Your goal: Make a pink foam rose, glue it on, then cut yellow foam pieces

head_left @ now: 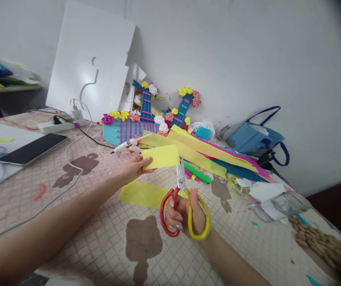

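My left hand (133, 167) pinches a small yellow paper rectangle (162, 156) by its left edge and holds it above the table. My right hand (185, 212) has its fingers through the handles of red-and-yellow scissors (182, 198). The blades point up and meet the paper's right edge. Another yellow paper strip (142, 194) lies flat on the table under both hands.
A white glue gun (127, 146) lies behind my left hand. A pile of coloured paper sheets (218, 155) and flower-decorated craft pieces (134, 127) sit further back. A phone (31, 148), power strip (60, 125) and cables are at left, a blue bag (253, 139) at right.
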Demonstrator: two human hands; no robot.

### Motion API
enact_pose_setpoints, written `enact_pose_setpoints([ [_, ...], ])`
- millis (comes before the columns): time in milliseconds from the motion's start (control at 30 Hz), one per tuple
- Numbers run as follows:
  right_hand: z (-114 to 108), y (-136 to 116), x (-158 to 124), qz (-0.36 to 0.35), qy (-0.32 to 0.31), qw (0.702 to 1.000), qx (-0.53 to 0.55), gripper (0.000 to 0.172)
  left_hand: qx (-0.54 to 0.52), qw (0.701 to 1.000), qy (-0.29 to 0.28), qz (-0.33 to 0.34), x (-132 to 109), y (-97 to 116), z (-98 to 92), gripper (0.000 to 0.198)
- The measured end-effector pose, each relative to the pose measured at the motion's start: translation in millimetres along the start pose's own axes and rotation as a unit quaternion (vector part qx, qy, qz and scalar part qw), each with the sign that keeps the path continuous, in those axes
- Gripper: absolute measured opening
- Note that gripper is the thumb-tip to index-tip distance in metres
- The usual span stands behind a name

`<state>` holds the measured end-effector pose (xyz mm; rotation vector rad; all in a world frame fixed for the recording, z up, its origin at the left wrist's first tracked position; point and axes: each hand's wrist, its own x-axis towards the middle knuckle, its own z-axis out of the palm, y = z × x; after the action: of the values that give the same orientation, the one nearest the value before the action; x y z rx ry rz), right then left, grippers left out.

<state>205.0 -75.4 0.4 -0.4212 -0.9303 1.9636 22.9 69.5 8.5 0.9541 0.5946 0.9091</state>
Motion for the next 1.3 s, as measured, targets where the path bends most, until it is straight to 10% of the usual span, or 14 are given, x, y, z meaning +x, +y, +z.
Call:
enact_pose_setpoints([
  [1300, -1, -3, -3, 0.005, 0.034, 0.999, -0.037, 0.068, 0.053, 0.998, -0.032, -0.007, -1, -3, -1.6, 0.029],
])
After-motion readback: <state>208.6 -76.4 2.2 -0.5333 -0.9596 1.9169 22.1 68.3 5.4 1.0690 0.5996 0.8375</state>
